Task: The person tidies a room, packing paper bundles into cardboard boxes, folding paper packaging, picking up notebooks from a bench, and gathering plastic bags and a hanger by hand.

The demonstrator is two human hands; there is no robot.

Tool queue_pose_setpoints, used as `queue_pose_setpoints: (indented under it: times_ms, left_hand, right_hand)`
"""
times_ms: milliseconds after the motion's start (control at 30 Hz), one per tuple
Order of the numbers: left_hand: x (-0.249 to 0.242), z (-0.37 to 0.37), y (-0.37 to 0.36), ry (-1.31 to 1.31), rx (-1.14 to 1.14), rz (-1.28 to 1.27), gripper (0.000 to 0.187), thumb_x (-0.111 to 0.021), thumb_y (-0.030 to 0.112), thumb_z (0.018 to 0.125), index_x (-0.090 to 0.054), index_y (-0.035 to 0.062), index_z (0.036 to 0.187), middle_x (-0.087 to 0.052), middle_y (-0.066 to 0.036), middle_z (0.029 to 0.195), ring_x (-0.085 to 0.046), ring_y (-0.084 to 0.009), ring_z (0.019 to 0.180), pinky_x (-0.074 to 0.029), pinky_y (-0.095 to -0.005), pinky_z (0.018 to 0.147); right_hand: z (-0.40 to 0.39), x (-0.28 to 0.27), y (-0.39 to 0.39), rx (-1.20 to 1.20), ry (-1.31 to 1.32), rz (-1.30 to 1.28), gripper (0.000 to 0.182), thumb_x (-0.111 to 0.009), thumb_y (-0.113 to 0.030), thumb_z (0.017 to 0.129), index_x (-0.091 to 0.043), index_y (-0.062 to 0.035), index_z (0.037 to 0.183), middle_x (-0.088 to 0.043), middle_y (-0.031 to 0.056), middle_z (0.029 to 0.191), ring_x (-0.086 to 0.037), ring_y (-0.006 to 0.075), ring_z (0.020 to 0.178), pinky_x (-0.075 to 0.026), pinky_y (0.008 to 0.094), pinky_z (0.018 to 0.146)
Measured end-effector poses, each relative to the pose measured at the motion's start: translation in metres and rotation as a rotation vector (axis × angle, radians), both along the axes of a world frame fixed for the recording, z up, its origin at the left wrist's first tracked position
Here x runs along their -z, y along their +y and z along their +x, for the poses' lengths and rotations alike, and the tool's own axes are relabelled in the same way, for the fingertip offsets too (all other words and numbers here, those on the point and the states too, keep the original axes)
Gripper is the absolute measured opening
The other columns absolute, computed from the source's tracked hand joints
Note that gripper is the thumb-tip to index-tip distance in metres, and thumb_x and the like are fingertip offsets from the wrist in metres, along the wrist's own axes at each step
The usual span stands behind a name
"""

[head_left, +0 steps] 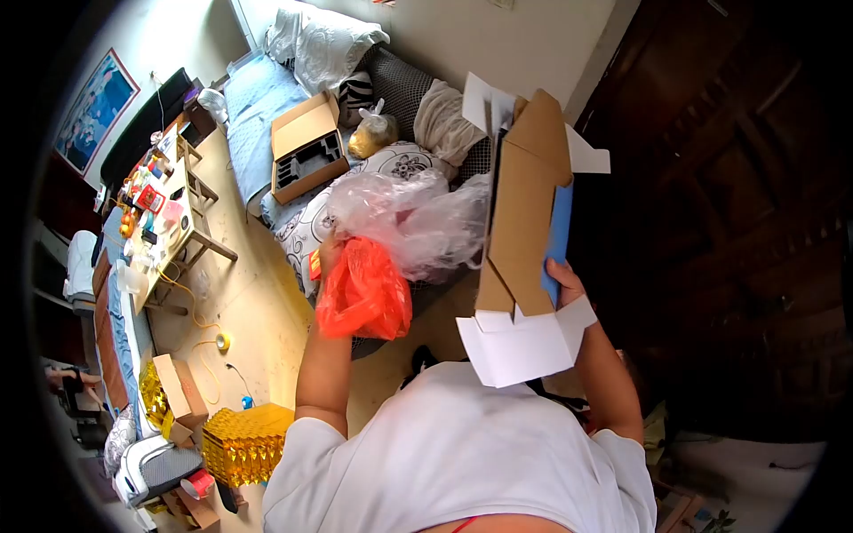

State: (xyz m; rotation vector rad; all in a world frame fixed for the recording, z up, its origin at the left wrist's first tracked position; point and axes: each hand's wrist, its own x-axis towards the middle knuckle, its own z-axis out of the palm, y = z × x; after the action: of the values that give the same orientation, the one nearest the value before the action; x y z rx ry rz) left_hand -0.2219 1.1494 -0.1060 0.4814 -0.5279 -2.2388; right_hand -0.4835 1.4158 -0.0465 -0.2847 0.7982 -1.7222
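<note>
Gripping a bag and a box at once, I have both hands up in front of me. My left hand [330,253] is closed on the red bag [366,298], which hangs crumpled over my forearm; the plastic hides most of my fingers, so I cannot tell how tightly they curl. Clear bags [418,222] puff out just beyond it, and I can't tell whether that same hand has hold of them too.

My right hand [566,282] is shut around the blue edge of a cardboard box [524,204], held upright and a little tilted, brown inside, its white flaps [529,346] sticking out at both ends.

Past the bags lies a patterned cushion [302,226]. On the blue sheet [253,93] beside it sits an open carton [284,180] with a black insert [306,163], and next to that a knotted bag [373,135] with something yellow inside. Off to my left stand a cluttered table [171,238] and, on the floor, a tape roll [223,341] and a shiny gold box [244,440].
</note>
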Motion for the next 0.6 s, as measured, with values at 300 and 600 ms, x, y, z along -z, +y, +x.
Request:
queue_pose_setpoints:
  times_ms: [300,600]
  left_hand:
    - [-0.01,-0.02,0.066,0.042,0.142,0.018,0.021,-0.046,0.016,0.093,-0.052,0.0033,0.109,-0.059,-0.005,0.1,-0.056,-0.0107,0.088,-0.044,-0.0247,0.08]
    - [-0.012,-0.008,0.057,0.027,0.019,-0.034,0.016,-0.048,0.016,0.092,-0.053,0.0046,0.102,-0.059,-0.004,0.093,-0.054,-0.0093,0.083,-0.044,-0.0234,0.076]
  right_hand:
    - [-0.012,0.004,-0.022,-0.05,0.12,0.028,0.062,-0.067,-0.022,0.078,-0.039,-0.0011,0.13,-0.055,0.0152,0.118,-0.057,0.0273,0.105,-0.048,0.0378,0.091]
    - [-0.021,-0.007,-0.002,0.199,0.304,0.053,0.059,-0.069,-0.019,0.076,-0.045,0.0,0.125,-0.058,0.0146,0.113,-0.059,0.0262,0.101,-0.048,0.0375,0.089]
